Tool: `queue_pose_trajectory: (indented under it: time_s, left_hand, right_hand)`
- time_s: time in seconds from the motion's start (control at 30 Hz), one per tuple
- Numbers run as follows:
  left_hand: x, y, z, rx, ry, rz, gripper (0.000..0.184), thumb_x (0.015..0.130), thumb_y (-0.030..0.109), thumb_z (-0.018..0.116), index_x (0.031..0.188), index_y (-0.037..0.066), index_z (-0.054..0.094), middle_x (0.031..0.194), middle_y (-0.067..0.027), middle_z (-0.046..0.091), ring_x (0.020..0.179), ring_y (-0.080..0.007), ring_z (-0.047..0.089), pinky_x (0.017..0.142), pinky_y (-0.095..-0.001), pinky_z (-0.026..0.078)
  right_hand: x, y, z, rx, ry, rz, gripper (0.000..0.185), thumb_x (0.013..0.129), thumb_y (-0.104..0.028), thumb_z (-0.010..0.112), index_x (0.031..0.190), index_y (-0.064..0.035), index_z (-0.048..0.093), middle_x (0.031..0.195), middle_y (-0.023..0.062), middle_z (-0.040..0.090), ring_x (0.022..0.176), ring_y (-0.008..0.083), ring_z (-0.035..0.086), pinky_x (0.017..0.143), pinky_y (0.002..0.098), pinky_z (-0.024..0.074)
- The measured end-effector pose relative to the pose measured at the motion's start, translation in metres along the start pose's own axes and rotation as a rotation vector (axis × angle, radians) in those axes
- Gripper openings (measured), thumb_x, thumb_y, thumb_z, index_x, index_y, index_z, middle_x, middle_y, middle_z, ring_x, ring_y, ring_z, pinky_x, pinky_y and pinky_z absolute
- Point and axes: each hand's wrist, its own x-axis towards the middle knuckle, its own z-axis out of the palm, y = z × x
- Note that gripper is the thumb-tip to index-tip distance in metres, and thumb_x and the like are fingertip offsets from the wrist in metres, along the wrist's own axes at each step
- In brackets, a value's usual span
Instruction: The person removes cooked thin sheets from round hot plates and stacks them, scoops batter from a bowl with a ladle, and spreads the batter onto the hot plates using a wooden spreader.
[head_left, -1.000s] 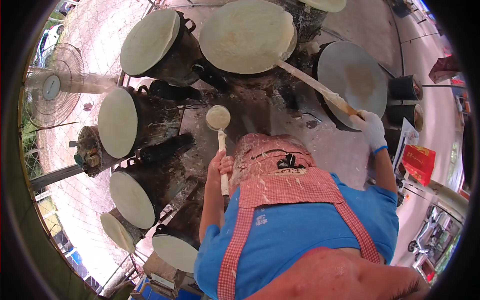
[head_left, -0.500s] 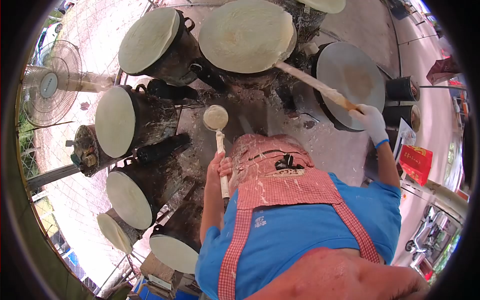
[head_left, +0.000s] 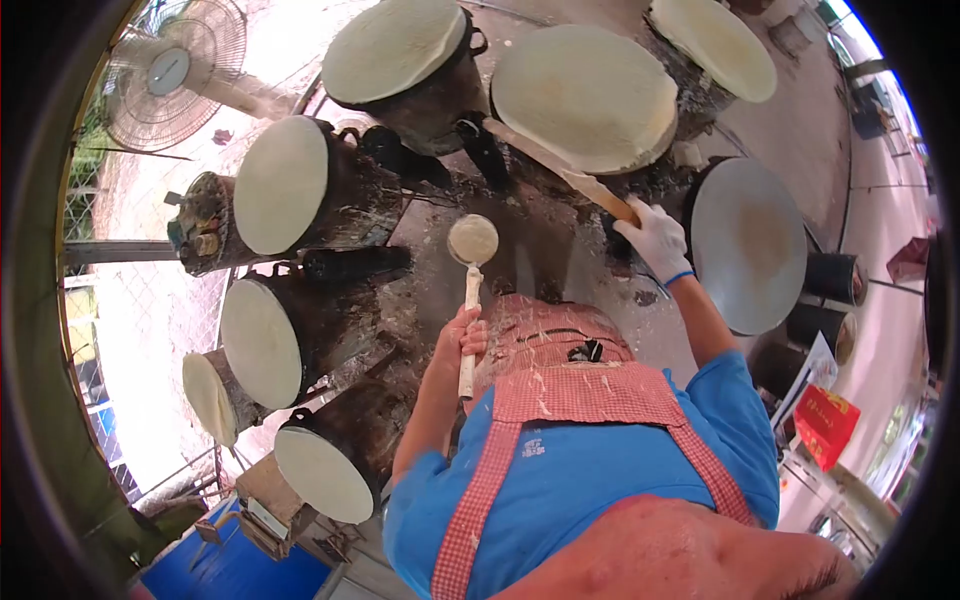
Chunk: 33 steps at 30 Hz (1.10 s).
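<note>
The left hand has its fingers curled tight round a ladle, whose long axis runs nearly straight out from the body, bowl foremost, over the floor between the stoves and the apron. The gloved right hand clamps its fingers on 1 end of a wooden paddle; this slants forward and left along the near edge of a batter-covered pan (contact is hard to tell). Floor lies open around the ladle's bowl. A red bag bears yellow marks, too small to read.
</note>
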Motion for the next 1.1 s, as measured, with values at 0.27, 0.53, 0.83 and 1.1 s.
queue_pose_trajectory:
  time_s: [0.27,0.53,0.83,1.1]
  left_hand:
    - [-0.012,0.052,-0.001,0.306,0.161,-0.002,0.017,0.089,0.021,0.047,0.077,0.013,0.040,0.052,0.0033,0.028,0.037,-0.0041,0.026,0.029,-0.0161,0.022]
    - [-0.006,0.103,0.000,0.462,0.120,-0.151,0.023,0.086,0.011,0.049,0.101,0.026,0.041,0.051,0.0047,0.027,0.036,-0.0039,0.026,0.028,-0.0161,0.022]
    - [0.002,0.115,0.042,0.521,0.163,-0.141,0.027,0.086,0.010,0.050,0.104,0.027,0.040,0.054,0.0050,0.028,0.039,-0.0032,0.027,0.030,-0.0143,0.022]
    - [0.038,0.084,0.071,0.506,0.196,-0.053,0.013,0.091,0.024,0.041,0.083,0.015,0.046,0.053,0.0030,0.031,0.037,-0.0056,0.026,0.027,-0.0183,0.019]
  right_hand:
    - [0.126,-0.036,0.047,-0.148,0.187,-0.385,0.045,0.067,-0.030,0.066,0.104,-0.0075,0.054,0.096,0.0161,0.056,0.072,0.0325,0.060,0.064,0.0411,0.0488]
    - [0.215,-0.043,-0.031,-0.243,-0.068,-0.450,0.021,0.066,-0.020,0.052,0.075,-0.0027,0.060,0.076,0.0203,0.060,0.075,0.0375,0.058,0.069,0.0450,0.0458]
    - [0.332,-0.026,-0.197,0.164,0.128,-0.139,0.015,0.069,-0.019,0.050,0.066,-0.0052,0.053,0.053,0.0026,0.048,0.045,0.0122,0.048,0.039,0.0294,0.0369]
    - [0.361,0.142,-0.297,0.505,0.684,-0.114,0.021,0.070,-0.025,0.055,0.070,-0.0041,0.057,0.053,0.0064,0.052,0.044,0.0178,0.050,0.042,0.0332,0.0390]
